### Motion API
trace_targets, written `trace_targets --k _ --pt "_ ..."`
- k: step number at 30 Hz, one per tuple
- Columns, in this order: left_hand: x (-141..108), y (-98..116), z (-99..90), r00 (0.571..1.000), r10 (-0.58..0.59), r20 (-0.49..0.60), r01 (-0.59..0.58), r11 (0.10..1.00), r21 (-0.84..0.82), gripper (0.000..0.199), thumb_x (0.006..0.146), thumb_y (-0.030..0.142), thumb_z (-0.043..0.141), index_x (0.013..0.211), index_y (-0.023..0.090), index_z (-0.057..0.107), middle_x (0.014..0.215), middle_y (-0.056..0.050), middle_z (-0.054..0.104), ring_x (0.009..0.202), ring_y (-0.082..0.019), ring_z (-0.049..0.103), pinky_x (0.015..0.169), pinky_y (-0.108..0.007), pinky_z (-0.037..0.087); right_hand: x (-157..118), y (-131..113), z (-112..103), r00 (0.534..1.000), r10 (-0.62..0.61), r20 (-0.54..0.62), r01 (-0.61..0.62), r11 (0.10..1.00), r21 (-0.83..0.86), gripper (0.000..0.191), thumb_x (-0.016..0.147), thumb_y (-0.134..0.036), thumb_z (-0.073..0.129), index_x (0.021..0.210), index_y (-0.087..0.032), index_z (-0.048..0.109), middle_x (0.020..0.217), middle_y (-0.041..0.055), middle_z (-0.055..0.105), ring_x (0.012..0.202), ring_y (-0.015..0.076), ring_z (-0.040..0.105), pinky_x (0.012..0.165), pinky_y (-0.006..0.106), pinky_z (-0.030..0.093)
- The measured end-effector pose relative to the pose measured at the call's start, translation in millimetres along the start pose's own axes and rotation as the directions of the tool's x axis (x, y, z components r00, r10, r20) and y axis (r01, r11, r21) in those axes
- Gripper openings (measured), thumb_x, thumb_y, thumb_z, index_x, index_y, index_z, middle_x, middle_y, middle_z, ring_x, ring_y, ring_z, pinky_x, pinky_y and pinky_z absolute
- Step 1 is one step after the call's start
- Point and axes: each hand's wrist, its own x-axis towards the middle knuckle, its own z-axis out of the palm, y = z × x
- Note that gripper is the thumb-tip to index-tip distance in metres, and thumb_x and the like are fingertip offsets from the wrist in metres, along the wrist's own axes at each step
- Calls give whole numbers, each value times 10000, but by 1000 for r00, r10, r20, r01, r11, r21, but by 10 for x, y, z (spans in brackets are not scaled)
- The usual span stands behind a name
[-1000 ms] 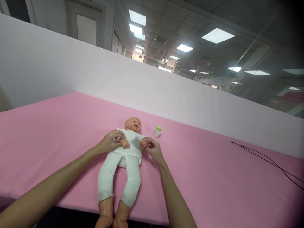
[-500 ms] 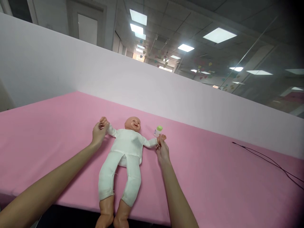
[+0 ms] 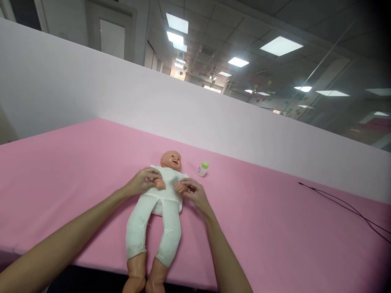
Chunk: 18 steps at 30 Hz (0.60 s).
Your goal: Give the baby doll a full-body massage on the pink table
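Note:
A baby doll (image 3: 160, 203) in white cloth top and leggings lies on its back on the pink-covered table (image 3: 259, 219), head away from me and bare feet at the near edge. My left hand (image 3: 143, 181) is closed around the doll's arm on the left, close to its small hand. On the other side, my right hand (image 3: 196, 194) grips the doll's other arm near the wrist. Both doll hands rest over its chest and belly, palms partly hidden. Beyond my right hand stands a small clear bottle (image 3: 202, 169) with a green cap.
A black cable (image 3: 339, 200) trails across the table on the right. Behind the table runs a low white partition wall (image 3: 195, 110), with glass above its right part. The table's front edge passes under the doll's lower legs.
Both of my hands have moved inward, bringing the doll's arms from spread out at its sides to folded over its front. The bottle and the doll's body stay in place.

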Motion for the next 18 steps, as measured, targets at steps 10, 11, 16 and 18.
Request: trace_targets --k 10,11,16,18 --pt "-5 -69 -19 990 -45 -134 47 999 13 227 832 335 736 1039 263 795 1115 -67 748 1002 -253 655 762 -329 491 13 14 -1 993 68 -99 -63 997 50 343 723 -388 870 1014 -235 772 1137 80 744 1027 253 670 864 369 534" --pt "-3 -81 -33 970 -80 -231 80 997 -12 256 838 355 731 1072 258 775 1122 -64 747 996 -252 662 751 -321 490 35 49 -62 970 106 -219 -84 991 109 373 719 -422 865 1018 -227 757 1091 73 751 941 232 675 784 340 538" --pt "-11 -265 -255 709 -247 -661 323 946 -7 549 876 461 656 1375 248 568 1184 -110 710 1014 -280 683 807 -362 509 68 303 -453 663 388 -640 -232 920 317 420 698 -461 825 987 -233 622 663 -63 610 526 122 507 526 254 447" --pt "-38 -362 -385 637 -315 -703 533 840 106 658 894 530 606 1464 227 477 1134 -145 716 995 -334 683 818 -423 493 37 400 -581 581 455 -675 -311 891 332 425 672 -433 829 945 -245 564 596 -87 557 486 120 470 475 241 405"
